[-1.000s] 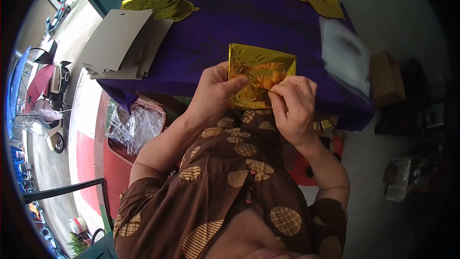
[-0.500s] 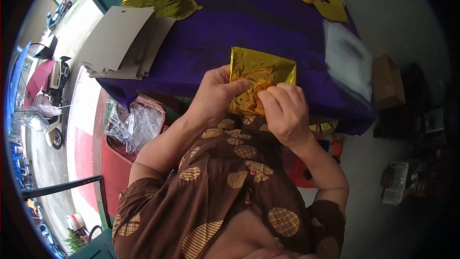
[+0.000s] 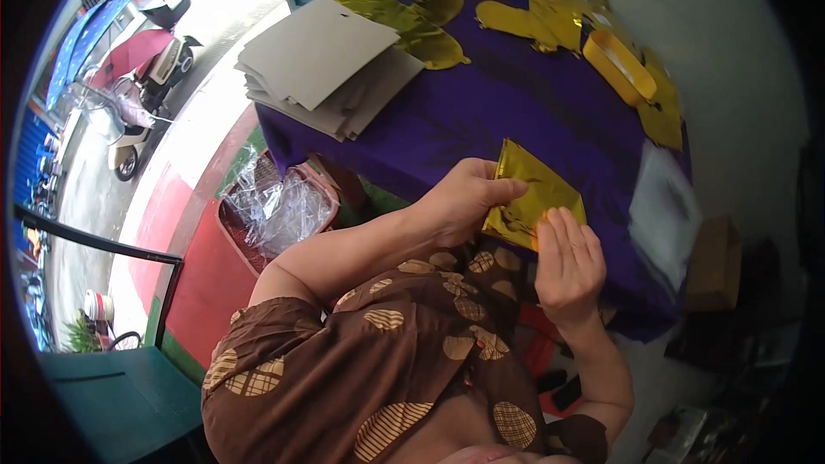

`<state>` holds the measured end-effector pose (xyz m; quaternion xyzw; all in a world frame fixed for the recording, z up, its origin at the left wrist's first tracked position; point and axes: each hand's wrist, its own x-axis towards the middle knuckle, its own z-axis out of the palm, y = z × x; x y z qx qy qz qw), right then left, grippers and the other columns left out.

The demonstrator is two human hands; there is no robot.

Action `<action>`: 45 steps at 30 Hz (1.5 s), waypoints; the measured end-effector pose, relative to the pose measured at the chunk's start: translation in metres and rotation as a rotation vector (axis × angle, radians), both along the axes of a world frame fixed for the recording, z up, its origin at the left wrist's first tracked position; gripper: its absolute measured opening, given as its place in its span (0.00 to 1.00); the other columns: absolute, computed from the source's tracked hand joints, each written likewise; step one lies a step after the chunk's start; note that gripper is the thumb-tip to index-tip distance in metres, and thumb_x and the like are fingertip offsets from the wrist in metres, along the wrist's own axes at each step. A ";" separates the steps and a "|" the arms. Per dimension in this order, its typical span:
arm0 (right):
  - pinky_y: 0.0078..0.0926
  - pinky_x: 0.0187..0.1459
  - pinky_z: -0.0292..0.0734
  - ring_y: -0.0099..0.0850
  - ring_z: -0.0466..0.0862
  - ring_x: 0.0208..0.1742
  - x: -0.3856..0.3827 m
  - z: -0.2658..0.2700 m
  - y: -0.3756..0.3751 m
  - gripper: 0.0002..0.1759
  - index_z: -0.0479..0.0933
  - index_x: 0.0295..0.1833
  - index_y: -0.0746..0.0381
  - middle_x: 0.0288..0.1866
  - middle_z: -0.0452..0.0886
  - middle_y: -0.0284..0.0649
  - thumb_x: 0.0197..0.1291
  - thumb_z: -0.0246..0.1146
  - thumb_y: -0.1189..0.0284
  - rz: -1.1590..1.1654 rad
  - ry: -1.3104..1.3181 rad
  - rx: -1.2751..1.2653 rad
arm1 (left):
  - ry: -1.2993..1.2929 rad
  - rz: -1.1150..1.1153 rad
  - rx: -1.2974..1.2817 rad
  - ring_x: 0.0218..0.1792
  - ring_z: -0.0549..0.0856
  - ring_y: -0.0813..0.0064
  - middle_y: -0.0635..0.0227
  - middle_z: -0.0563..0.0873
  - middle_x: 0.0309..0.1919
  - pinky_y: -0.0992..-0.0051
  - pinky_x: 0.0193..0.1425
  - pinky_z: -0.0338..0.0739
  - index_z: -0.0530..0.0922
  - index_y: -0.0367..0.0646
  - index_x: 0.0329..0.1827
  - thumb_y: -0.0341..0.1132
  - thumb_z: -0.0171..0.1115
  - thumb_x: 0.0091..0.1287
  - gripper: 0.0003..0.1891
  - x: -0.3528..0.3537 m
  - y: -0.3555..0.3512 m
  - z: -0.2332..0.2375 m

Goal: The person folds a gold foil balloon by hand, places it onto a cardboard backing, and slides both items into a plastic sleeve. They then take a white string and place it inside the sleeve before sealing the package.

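Note:
My left hand (image 3: 471, 199) grips a folded gold foil balloon (image 3: 543, 182) by its left edge, thumb on top and fingers hidden underneath. The foil makes a flat, roughly square packet, creased near its lower edge and held over the table's front edge. My right hand (image 3: 570, 265) lies against the packet's lower right part, fingers stretched out side by side, its thumb out of sight. An orange tint shows on the foil by those fingertips.
On the purple tablecloth (image 3: 464, 112) lie a stack of grey cards (image 3: 322, 51), gold foil pieces (image 3: 430, 43), a yellow tray (image 3: 620, 67) and clear plastic sleeves (image 3: 662, 210). A basket of crumpled clear plastic (image 3: 279, 206) stands below left. A cardboard box (image 3: 715, 262) is at right.
The view has swung right, shifting the table in the picture. My right hand's fingers went from curled in a pinch on the foil to straightened against it; the foil looks flatter.

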<state>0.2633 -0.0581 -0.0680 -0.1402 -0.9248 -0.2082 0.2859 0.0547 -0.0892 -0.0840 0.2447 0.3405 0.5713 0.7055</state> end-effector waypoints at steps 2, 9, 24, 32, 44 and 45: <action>0.40 0.51 0.82 0.46 0.87 0.51 0.001 0.011 0.007 0.12 0.78 0.51 0.74 0.48 0.85 0.53 0.63 0.62 0.80 0.009 0.019 -0.008 | 0.021 -0.040 0.026 0.45 0.90 0.67 0.55 0.88 0.47 0.71 0.48 0.88 0.77 0.27 0.58 0.30 0.60 0.74 0.15 -0.010 -0.001 0.014; 0.22 0.31 0.70 0.22 0.74 0.26 0.041 0.048 0.016 0.04 0.80 0.40 0.71 0.25 0.76 0.37 0.68 0.61 0.82 -0.280 0.560 -0.727 | 1.810 0.770 0.506 0.56 0.87 0.56 0.57 0.87 0.56 0.61 0.59 0.82 0.82 0.39 0.57 0.31 0.72 0.64 0.19 -0.103 -0.056 0.043; 0.15 0.35 0.72 0.15 0.76 0.30 0.131 -0.015 0.081 0.09 0.81 0.39 0.71 0.35 0.83 0.33 0.67 0.64 0.75 -0.191 0.920 -1.676 | 2.269 0.422 0.252 0.64 0.80 0.50 0.54 0.84 0.58 0.62 0.69 0.76 0.80 0.35 0.52 0.18 0.59 0.60 0.17 -0.170 -0.084 0.055; 0.19 0.40 0.79 0.21 0.83 0.33 0.138 -0.023 0.084 0.11 0.82 0.44 0.73 0.39 0.87 0.40 0.68 0.66 0.73 -0.150 0.997 -1.823 | 2.170 0.528 0.322 0.45 0.87 0.55 0.57 0.87 0.42 0.63 0.50 0.82 0.80 0.36 0.43 0.19 0.61 0.61 0.09 -0.192 -0.077 0.057; 0.19 0.40 0.79 0.21 0.84 0.34 0.144 -0.029 0.086 0.12 0.82 0.47 0.74 0.40 0.87 0.39 0.68 0.65 0.73 -0.148 1.047 -1.844 | 1.715 0.452 0.381 0.46 0.87 0.69 0.65 0.90 0.41 0.71 0.53 0.81 0.85 0.37 0.36 0.25 0.71 0.61 0.03 -0.224 -0.035 0.099; 0.19 0.40 0.79 0.21 0.84 0.34 0.143 -0.027 0.086 0.12 0.82 0.48 0.74 0.40 0.87 0.39 0.68 0.65 0.73 -0.152 1.045 -1.848 | 1.758 0.531 0.399 0.48 0.88 0.69 0.65 0.90 0.42 0.71 0.55 0.81 0.86 0.38 0.39 0.26 0.70 0.62 0.04 -0.220 -0.027 0.105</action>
